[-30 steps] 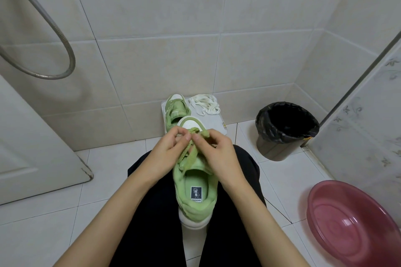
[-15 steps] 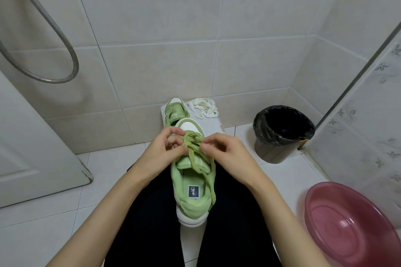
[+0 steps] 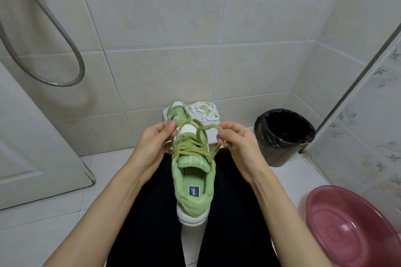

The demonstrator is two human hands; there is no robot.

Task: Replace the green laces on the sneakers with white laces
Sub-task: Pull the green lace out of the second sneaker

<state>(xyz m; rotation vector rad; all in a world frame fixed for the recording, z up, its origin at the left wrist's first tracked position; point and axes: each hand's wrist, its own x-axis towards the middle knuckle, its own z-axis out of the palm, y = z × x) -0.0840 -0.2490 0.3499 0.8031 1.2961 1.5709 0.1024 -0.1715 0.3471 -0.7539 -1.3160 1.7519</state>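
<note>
Left hand (image 3: 155, 144) and right hand (image 3: 237, 143) each pinch the green lace (image 3: 188, 144), blurred between them. Beyond the grip, another sneaker (image 3: 176, 114) shows half-hidden.

round pink plastic basin (image 3: 347, 234) cut by right edge, far green sneaker (image 3: 176, 114) partly behind held green sneaker (image 3: 196, 199), dark insole label (image 3: 193, 191) unreadable

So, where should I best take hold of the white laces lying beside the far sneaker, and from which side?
Probably pinch an upper loop of the white laces from above, coming from the right. They lie in a loose tangled heap, no end shows clearly, and the second sneaker stands close on their left.
</note>
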